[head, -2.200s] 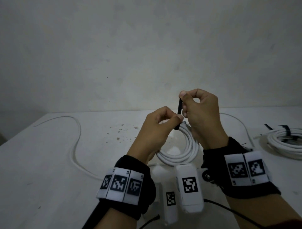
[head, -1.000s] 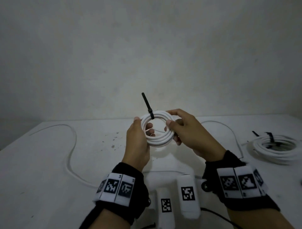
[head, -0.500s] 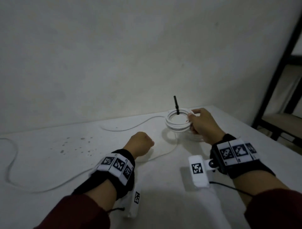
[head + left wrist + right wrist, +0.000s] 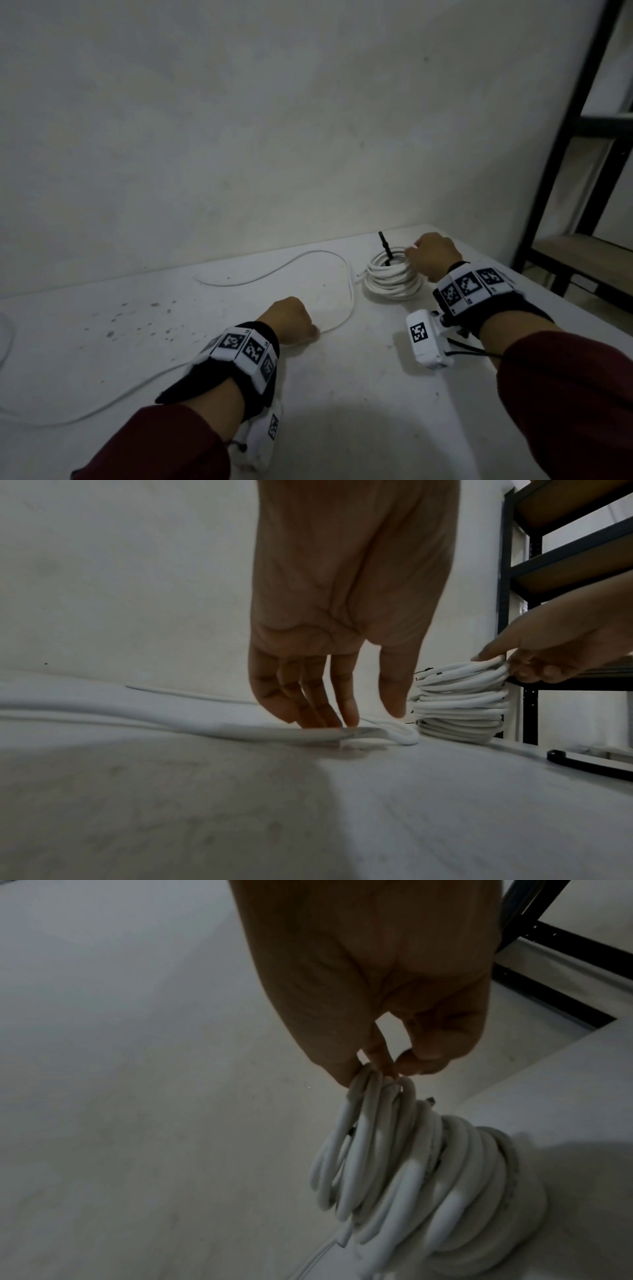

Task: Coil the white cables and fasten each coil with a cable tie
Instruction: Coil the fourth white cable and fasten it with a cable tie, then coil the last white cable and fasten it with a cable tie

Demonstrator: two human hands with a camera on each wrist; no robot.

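Your right hand is pinching the top coil at its near-right rim, thumb and fingertips curled round the upper loops. That coil is sitting on another coil at the counter's far right corner. A black tie is sticking up from its far side. Your left hand is reaching down to the loose cable mid-counter, fingertips touching it; cannot tell whether that grip is closing on it. A second black tie is lying on the counter, right of the loose cable. Black shelving is standing beyond the corner.
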